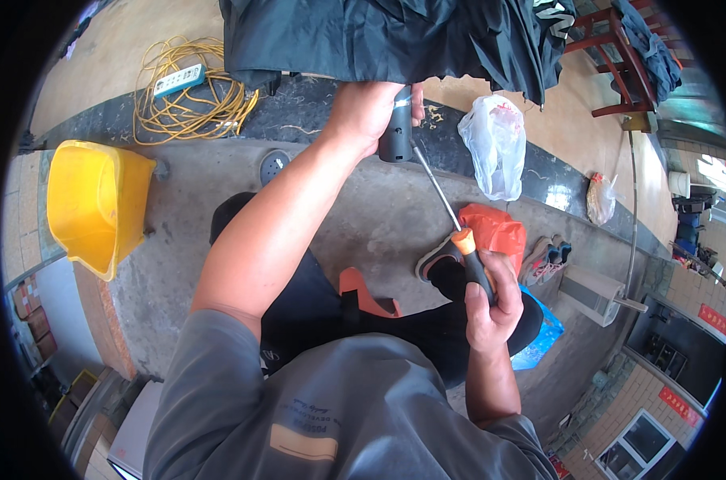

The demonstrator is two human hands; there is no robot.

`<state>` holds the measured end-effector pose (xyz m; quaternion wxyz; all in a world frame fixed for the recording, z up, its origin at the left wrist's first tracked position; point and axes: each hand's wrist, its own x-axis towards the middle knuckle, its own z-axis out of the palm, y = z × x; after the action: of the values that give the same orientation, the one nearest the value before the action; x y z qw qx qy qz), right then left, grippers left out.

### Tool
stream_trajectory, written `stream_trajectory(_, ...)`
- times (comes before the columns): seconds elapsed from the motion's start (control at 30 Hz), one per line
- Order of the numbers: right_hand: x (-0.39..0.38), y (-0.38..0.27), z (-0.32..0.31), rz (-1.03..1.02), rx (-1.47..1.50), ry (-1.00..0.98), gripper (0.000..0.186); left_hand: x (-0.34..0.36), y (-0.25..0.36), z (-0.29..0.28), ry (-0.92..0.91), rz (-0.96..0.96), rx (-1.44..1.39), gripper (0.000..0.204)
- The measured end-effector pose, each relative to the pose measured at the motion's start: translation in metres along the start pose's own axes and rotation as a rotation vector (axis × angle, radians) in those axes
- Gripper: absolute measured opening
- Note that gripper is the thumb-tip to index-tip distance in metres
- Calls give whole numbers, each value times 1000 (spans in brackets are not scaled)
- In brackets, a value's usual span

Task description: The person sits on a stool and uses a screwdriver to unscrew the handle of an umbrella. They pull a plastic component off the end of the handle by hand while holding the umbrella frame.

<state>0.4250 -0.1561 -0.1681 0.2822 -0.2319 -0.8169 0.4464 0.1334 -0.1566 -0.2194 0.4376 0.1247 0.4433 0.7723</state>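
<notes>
At the far left, we had 1 yellow bucket (99,208) standing on the concrete floor (191,224). Next came a loose coil of yellow cable (159,120) with a white-and-teal power strip (179,81) lying on it. Near the middle, our left hand (364,116) held the dark handle (396,138) of a black umbrella, its fingers curled around the grip (some of them hidden behind it, so we could not tell how tightly they pressed). The black canopy (395,40) spread above that hand, across the top of our view. Just right of the handle's lower end was the tip of a screwdriver (464,240); we could not tell whether the 2 touched. Its shaft slanted down to our right hand (495,308), whose thumb and fingers pinched the black-and-orange grip. Beyond the screwdriver lay a red bag (499,228), a white plastic bag (495,152) farther off, and, rightmost, some shoes (548,260).
</notes>
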Motion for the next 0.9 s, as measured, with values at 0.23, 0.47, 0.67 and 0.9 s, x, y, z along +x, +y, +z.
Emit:
stream_trajectory(0.23, 1, -2, 4, 58, 44, 21, 37, -3, 1, 2, 6, 17, 27, 25)
stream_trajectory(0.47, 4, 0, 9, 91, 30, 22, 35, -1, -2, 3, -4, 39, -32, 24)
stream_trajectory(0.67, -5, 9, 11, 285, 147, 35, 34, 1, -3, -1, -30, 83, -14, 26)
stream_trajectory(0.9, -11, 18, 21, 461, 696, 81, 41, 1, -2, -3, -33, 134, 42, 27)
